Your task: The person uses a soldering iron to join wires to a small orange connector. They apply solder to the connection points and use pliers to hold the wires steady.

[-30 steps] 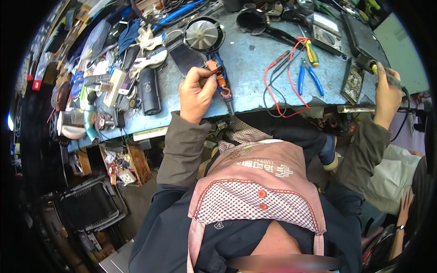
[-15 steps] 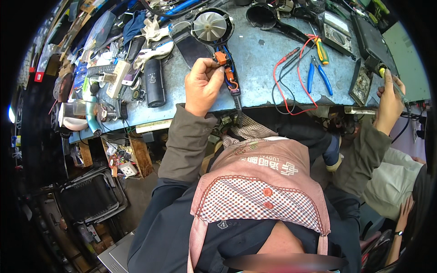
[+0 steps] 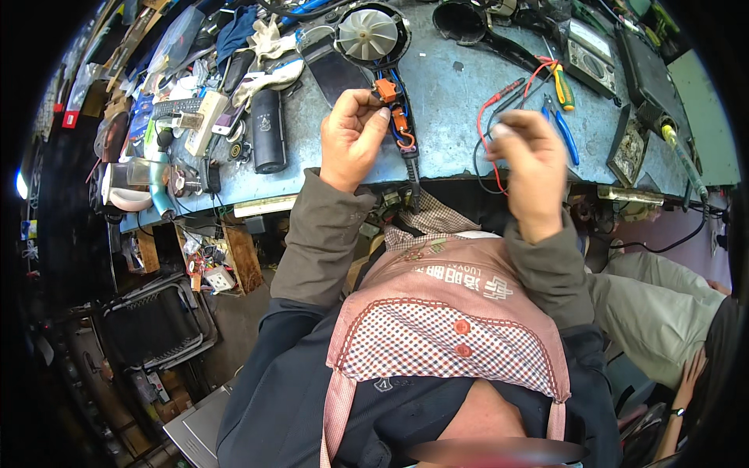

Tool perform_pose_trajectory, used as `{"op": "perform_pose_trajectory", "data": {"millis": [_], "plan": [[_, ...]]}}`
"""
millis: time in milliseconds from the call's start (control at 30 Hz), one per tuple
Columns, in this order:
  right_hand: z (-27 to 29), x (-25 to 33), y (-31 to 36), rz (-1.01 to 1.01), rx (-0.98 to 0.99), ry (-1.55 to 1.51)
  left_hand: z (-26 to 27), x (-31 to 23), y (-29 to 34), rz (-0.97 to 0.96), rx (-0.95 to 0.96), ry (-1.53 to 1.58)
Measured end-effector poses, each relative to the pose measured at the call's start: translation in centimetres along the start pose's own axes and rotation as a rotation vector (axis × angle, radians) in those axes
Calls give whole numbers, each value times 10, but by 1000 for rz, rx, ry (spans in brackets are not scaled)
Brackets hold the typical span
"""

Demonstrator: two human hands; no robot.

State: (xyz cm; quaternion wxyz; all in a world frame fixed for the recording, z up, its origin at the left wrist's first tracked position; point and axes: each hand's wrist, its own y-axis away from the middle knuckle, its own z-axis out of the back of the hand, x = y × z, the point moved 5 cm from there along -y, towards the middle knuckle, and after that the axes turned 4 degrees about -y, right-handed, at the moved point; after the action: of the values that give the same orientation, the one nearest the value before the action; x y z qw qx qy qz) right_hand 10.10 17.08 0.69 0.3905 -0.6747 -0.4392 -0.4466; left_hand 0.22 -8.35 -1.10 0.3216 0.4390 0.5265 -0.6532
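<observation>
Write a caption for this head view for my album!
Left hand pinches an orange part near a pale fan wheel; blurred right hand hovers.

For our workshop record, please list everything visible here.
Bench: one, blue, top
Fan: one, pale, top
Components: two, orange, below fan
Cylinder: one, black, left
Gloves: two, whitish, left
Leads: two, red/black, right
Screwdriver: one, green/yellow, right
Pliers: one, blue, below screwdriver
Multimeter: one, grey, right
Soldering iron: one, greenish, right
Chair: one, black, lower left
Other clutter: uncountable, mixed, mainly left
Other person: one, pale trousers, right
Apron: one, pink, lower middle
Left grip: one, bare, at components
Right grip: one, blurred, near leads
</observation>
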Motion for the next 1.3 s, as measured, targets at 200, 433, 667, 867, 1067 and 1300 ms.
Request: {"op": "perform_pose_trajectory", "data": {"millis": [200,433,667,867,1067,1300], "plan": [[-68,-39,-21,-6,264,118,-4,-3,-1,35,-4,78],[-79,-36,-18,105,386,314,-3,-4,-1,72,4,91],[-76,-43,-20,57,434,312,-5,-2,-4,68,6,129],[-77,-39,-21,78,429,312,-7,-4,-5,76,-26,79],[-77,-39,-19,74,435,305,-10,-4,-4,68,-44,123],[-76,-42,-20,112,421,289,-7,0,-4,64,-25,97]]}}
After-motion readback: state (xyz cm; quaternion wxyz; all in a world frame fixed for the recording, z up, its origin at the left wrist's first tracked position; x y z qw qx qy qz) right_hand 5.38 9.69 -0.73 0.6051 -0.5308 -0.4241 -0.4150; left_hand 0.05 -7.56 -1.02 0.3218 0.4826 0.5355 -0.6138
